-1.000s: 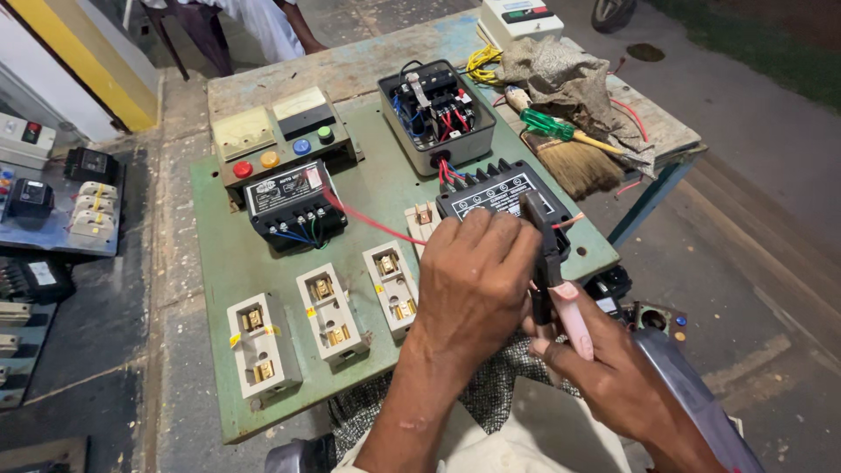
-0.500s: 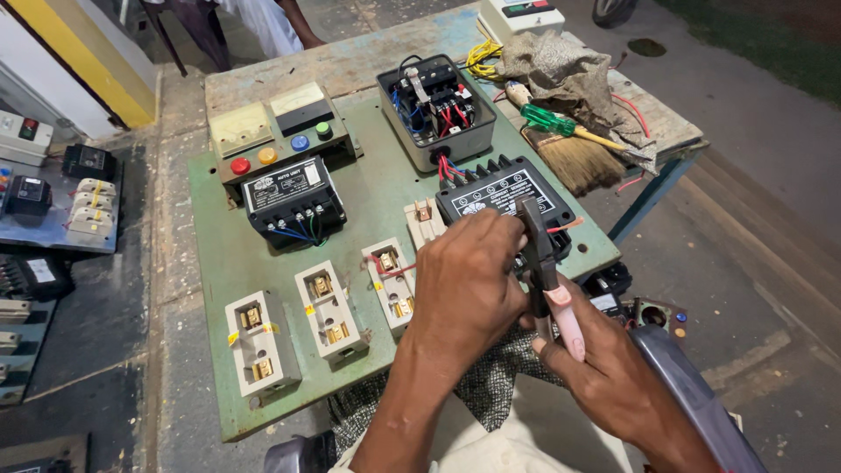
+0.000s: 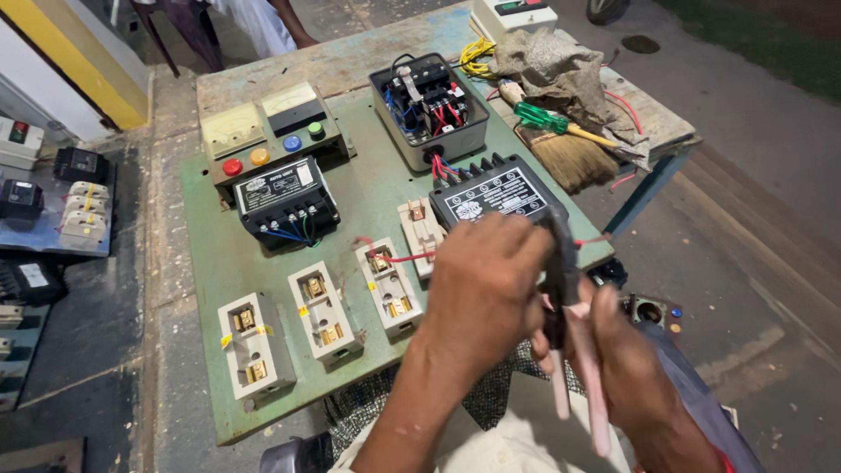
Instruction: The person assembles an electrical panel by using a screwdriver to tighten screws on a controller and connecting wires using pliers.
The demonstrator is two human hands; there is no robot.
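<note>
On my green board [image 3: 210, 228] I count four white fuse holders [image 3: 320, 311], four coloured push buttons [image 3: 272, 149], two black control boxes [image 3: 285, 197], and one green-handled screwdriver [image 3: 547, 120] beside one brush [image 3: 574, 158].

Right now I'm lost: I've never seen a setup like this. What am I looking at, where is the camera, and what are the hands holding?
The one view comes from a camera on the person's head, looking down. No robot here: two bare hands. The left hand and right hand meet around pliers with pink handles; what the tips grip is hidden. Below them lies a green panel board on a worn table. On it sit white fuse holders, two black boxes with wires, an open grey box of wiring, and a meter unit with coloured buttons. At the far end lie a green-handled screwdriver, a brush and a rag.
</note>
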